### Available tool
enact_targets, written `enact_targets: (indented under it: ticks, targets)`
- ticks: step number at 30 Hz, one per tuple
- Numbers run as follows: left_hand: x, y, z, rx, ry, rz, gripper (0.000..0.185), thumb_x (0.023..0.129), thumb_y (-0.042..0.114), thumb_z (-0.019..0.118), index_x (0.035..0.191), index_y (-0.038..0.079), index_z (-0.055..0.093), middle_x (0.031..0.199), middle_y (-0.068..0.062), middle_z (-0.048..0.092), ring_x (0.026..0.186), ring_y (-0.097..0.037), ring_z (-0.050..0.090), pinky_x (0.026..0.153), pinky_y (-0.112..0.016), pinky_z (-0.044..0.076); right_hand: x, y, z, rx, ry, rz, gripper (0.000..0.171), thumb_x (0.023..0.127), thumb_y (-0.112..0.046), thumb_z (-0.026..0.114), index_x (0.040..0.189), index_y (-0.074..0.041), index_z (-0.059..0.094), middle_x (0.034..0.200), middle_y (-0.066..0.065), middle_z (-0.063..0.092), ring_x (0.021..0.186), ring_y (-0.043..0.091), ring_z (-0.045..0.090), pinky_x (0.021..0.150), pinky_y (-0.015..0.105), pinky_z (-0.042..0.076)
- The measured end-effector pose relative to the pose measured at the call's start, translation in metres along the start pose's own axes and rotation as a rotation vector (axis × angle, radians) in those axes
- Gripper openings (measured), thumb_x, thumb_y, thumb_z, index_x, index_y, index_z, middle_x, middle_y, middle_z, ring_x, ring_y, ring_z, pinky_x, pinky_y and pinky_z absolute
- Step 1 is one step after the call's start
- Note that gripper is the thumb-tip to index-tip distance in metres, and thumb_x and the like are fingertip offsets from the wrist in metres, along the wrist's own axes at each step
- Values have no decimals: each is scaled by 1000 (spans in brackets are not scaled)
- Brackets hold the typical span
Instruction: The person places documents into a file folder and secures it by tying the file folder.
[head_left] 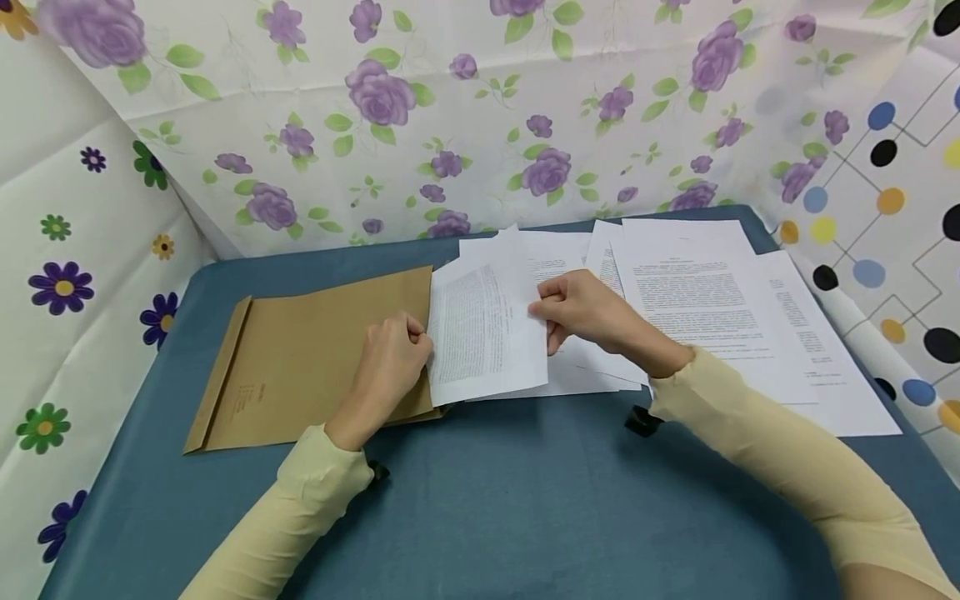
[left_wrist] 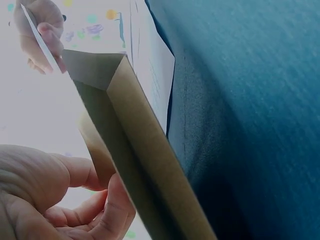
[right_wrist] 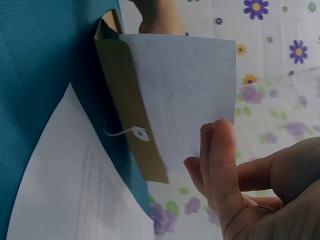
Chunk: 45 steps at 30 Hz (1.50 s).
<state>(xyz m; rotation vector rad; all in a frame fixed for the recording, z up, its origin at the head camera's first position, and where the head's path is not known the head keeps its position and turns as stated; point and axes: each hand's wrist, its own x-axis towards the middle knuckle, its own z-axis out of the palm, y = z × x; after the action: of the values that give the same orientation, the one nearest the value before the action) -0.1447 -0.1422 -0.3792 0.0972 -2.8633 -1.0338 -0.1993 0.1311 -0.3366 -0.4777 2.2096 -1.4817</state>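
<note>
A brown paper envelope [head_left: 322, 358] lies on the table at the left, its mouth facing right. My left hand [head_left: 393, 358] pinches the upper edge of that mouth; in the left wrist view the envelope [left_wrist: 155, 150] gapes apart there. My right hand [head_left: 588, 310] holds a white printed sheet [head_left: 480, 325] by its right edge, between thumb and fingers. The sheet stands tilted, its left edge right at the envelope's mouth. In the right wrist view the envelope's flap [right_wrist: 122, 85], with a white button and string [right_wrist: 140, 132], hangs below the sheet.
Several loose printed sheets [head_left: 697, 308] overlap at the back right of the blue-covered table [head_left: 510, 500]. One sheet [head_left: 862, 392] reaches near the right edge. A flowered curtain [head_left: 450, 108] stands behind the table, with patterned cloth at both sides.
</note>
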Motion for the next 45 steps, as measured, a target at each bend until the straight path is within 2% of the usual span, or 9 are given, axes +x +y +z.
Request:
enact_targets:
  ticks: [5,16,22,26,29,34,41,45]
  targets:
    - [-1,0,0,-1,7,13,13,92,2,56,97,-2,67,88,-14,65,66,-23,59,57,-30,47,14,1,15,32,-28,42,11,100,-2,62,96,8,66,71,14,66,57,25,69,65,42,61]
    - [-2,1,-2,6,22,17,11,92,1,58,96,-3,67,90,-15,66,67,-24,60,57,-31,48,34,7,41,84,-29,34,13,99,-1,62,89,5,65,71,15,66,55,23,68,65,43,61]
    - [0,3,-3,15,12,10,13,92,1,58,97,-4,68,91,-15,67,70,-25,60,58,-30,48,33,10,49,114,61,47,12,97,-3,64,91,6,70,74,17,69,54,23,67,65,44,61]
    - [3,5,-5,25,-2,9,13,91,0,56,94,-4,68,92,-16,66,71,-26,59,57,-30,45,30,11,58,151,107,38,13,97,-3,64,93,6,73,86,18,74,59,25,70,67,46,61]
    - [4,6,-6,32,-13,4,12,91,-1,56,92,-4,68,94,-17,65,73,-27,58,57,-29,43,30,12,64,163,118,10,14,98,-2,63,93,7,73,93,18,75,63,26,71,64,43,61]
    - [3,7,-7,44,-35,-13,11,91,0,57,93,-3,68,95,-17,67,72,-26,58,57,-29,42,29,14,65,141,147,8,16,97,-2,63,89,8,71,94,19,74,62,24,70,61,38,61]
    - [5,8,-9,59,-50,-11,13,91,1,58,87,-1,69,93,-15,67,69,-24,55,53,-28,38,27,19,61,160,215,12,19,97,0,61,110,10,72,105,20,74,66,27,72,60,34,60]
    - [6,8,-11,66,-48,10,20,89,-2,57,70,2,63,75,-8,53,59,-18,41,50,-27,28,27,16,67,217,230,-9,23,97,0,59,115,11,70,104,22,74,67,28,74,62,34,61]
